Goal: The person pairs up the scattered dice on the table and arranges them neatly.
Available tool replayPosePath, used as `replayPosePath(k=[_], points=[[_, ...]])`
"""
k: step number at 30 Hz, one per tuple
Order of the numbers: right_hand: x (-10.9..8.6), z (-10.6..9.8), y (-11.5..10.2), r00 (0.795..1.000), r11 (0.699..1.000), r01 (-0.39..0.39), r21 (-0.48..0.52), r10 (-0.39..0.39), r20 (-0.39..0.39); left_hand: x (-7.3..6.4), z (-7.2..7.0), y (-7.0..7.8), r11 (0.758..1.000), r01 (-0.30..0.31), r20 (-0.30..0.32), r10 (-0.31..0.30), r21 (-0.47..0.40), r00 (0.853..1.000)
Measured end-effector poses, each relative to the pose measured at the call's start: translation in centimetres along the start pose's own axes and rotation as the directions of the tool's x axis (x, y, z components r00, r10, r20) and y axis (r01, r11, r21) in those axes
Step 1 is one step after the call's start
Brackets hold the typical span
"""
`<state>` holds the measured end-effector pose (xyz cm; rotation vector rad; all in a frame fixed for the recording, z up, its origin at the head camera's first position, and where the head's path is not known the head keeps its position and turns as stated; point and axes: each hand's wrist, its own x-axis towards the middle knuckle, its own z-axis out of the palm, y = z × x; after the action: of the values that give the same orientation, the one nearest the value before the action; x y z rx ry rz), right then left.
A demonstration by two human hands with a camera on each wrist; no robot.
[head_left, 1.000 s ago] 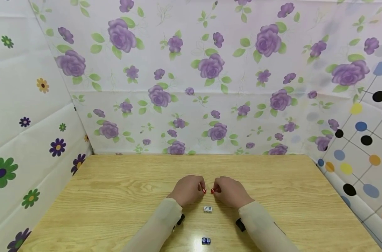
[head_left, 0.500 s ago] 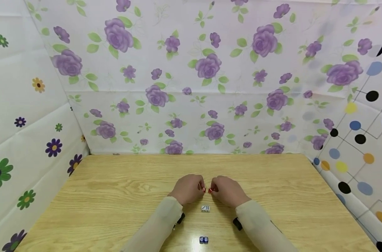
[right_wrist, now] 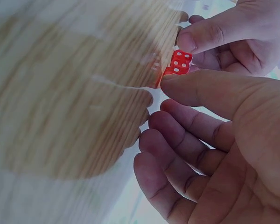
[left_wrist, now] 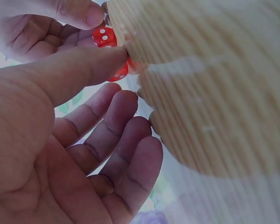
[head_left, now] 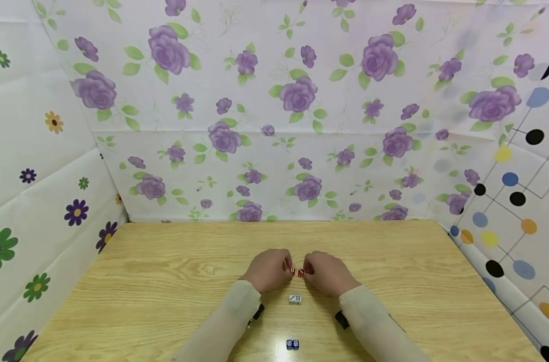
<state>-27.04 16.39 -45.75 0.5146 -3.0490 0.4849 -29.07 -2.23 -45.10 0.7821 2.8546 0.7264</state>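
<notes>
Near the middle of the table, my left hand (head_left: pixel 269 270) pinches a red die (head_left: pixel 292 270) at its fingertips. My right hand (head_left: pixel 328 273) faces it and pinches another red die (head_left: pixel 300 272). A narrow gap parts the two dice in the head view. Both sit low, at the tabletop. In the left wrist view the left thumb (left_wrist: pixel 100 65) covers part of one red die (left_wrist: pixel 119 73). The right thumb (right_wrist: pixel 191 88) lies across the lower part of the red shape in the right wrist view. The other fingers of both hands are loosely bent.
Two white dice (head_left: pixel 294 299) stand side by side nearer the person, between the forearms. Closer still is a pair of blue dice (head_left: pixel 292 344). The wooden table (head_left: pixel 166 281) is bounded by flowered cloth (head_left: pixel 265 166) at the back and patterned cloth at both sides.
The right hand has brought its red die left, closer to the left one. That die was tilted and now looks flatter. The head view has shifted slightly.
</notes>
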Motion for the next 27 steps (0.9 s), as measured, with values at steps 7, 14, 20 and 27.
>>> replayPosePath(k=[7,14,20,27], points=[[0.04,0.01,-0.04,1.000,1.000,0.021,0.001,-0.021,0.000,-0.01,0.02,-0.01,1.000,-0.009,0.005,0.009,0.011,1.000],[0.22,0.13,-0.12,0.999,0.999,0.038,-0.006,-0.038,-0.009,0.06,0.15,0.04,1.000,-0.004,-0.002,0.004,-0.001,1.000],[0.18,-0.04,-0.22,0.999,0.999,0.041,-0.007,-0.042,-0.014,0.11,0.20,0.08,1.000,-0.006,-0.006,0.006,0.005,1.000],[0.33,0.04,-0.39,0.999,0.999,0.036,-0.007,-0.036,0.003,0.13,0.32,0.09,1.000,-0.002,-0.005,0.002,0.005,1.000]])
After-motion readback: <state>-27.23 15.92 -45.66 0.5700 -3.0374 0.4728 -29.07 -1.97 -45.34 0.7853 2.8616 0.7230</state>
